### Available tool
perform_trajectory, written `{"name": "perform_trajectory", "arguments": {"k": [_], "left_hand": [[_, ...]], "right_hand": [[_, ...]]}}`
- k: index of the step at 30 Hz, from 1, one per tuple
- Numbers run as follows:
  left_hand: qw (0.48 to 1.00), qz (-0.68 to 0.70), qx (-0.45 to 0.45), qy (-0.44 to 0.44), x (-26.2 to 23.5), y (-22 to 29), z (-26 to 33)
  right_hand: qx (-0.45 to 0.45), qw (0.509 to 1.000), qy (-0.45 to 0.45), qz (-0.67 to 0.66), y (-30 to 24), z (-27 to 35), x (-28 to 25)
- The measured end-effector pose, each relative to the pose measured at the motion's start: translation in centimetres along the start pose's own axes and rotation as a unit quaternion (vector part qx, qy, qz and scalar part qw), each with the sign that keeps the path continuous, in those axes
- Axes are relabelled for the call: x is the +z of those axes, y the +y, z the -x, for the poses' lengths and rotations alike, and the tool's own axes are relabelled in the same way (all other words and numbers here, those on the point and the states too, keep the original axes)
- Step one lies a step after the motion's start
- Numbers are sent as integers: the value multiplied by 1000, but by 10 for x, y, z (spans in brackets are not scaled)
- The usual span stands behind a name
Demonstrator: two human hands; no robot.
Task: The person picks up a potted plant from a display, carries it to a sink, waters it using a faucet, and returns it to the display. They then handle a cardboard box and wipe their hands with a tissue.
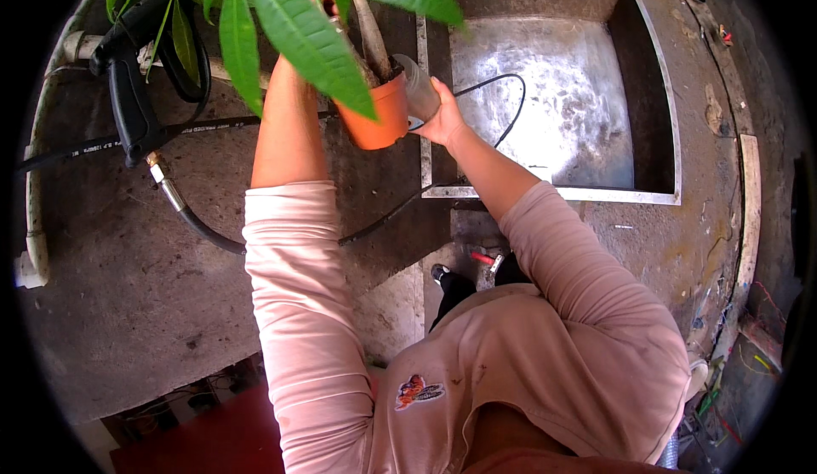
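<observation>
1. Two hands are engaged at the potted plant; both forearms, in pink sleeves, rise from the lower edge of the view
2. Right hand [442, 117] is closed around a clear plastic cup [419, 87], tipped so its mouth leans toward the rim of the terracotta pot [379, 117]; cup and pot rim appear to touch. Contents of the cup cannot be made out
3. Left hand is hidden behind the large green leaves [298, 31] above the pot; the left forearm [285, 125] runs up just beside the pot's left side. Whether that hand grips the stem, steadies the pot or is open cannot be told
4. Pot sits raised over the edge where the concrete counter [128, 304] meets the steel-lined sink basin [545, 91], a position that would let any spill fall toward the basin. What bears its weight is not visible
5. Woody stem [372, 40] stands tilted in the pot, leaning up and left
6. Black pressure-washer gun [128, 91] lies on the counter, well left of the pot, untouched; its black hose [200, 231] trails across the counter and a thinner black line loops into the basin
7. White pipe [34, 219] runs along the far left edge
</observation>
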State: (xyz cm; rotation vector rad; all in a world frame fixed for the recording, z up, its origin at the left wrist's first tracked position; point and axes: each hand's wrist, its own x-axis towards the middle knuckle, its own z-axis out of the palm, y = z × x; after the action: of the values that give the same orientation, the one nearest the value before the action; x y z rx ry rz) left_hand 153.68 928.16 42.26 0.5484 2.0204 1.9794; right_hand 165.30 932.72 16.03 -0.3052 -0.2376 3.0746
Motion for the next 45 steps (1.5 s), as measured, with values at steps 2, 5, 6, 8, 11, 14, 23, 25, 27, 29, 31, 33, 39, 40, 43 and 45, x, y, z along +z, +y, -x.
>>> {"name": "perform_trajectory", "arguments": {"k": [2, 5, 6, 8, 11, 14, 23, 25, 27, 29, 31, 33, 39, 40, 43, 45], "left_hand": [[996, 9, 3, -88, -19, -11, -12], [996, 19, 28, -81, -13, -17, -9], [994, -21, 20, -103, -26, -21, -23], [993, 20, 67, -90, -30, -33, -30], [995, -1, 67, -76, -20, -32, -20], [992, 3, -27, -126, -18, -14, -3], [999, -5, -8, -39, -28, -19, 8], [999, -9, -33, -16, -49, -15, 11], [997, 4, -28, -78, -57, -12, 3], [982, 2, 12, -189, -57, -1, 25], [996, -20, 78, -34, -49, -18, 18], [991, -126, 25, -40, -27, 5, 42], [981, -71, 101, -147, -59, -19, 29], [986, -4, 10, -164, -68, -15, 28], [968, 109, -40, -222, -40, 3, 41], [977, 99, -7, -190, -39, 1, 45]], "right_hand": [[3, 1000, -7, -3, 0, 1, 2], [-4, 1000, -5, -1, -3, 3, 2], [1, 1000, -4, 1, -1, 2, 2], [7, 1000, 3, 2, 1, 1, 2], [-2, 1000, 6, 17, -2, 5, 4], [5, 1000, 14, 1, -7, 12, 7], [-4, 1000, -24, 1, -7, 13, -4], [8, 999, -40, -2, 5, 14, -3], [3, 999, -44, -9, 3, 13, -7], [6, 999, -47, -22, 3, 14, -12], [17, 998, -52, -30, 3, 12, -15], [17, 998, -50, -33, -1, 13, -16], [15, 999, -43, -27, 4, 23, -9], [18, 998, -44, -29, 6, 24, -7], [1, 998, -42, -39, -8, 21, -16], [5, 998, -44, -39, -4, 23, -15]]}}
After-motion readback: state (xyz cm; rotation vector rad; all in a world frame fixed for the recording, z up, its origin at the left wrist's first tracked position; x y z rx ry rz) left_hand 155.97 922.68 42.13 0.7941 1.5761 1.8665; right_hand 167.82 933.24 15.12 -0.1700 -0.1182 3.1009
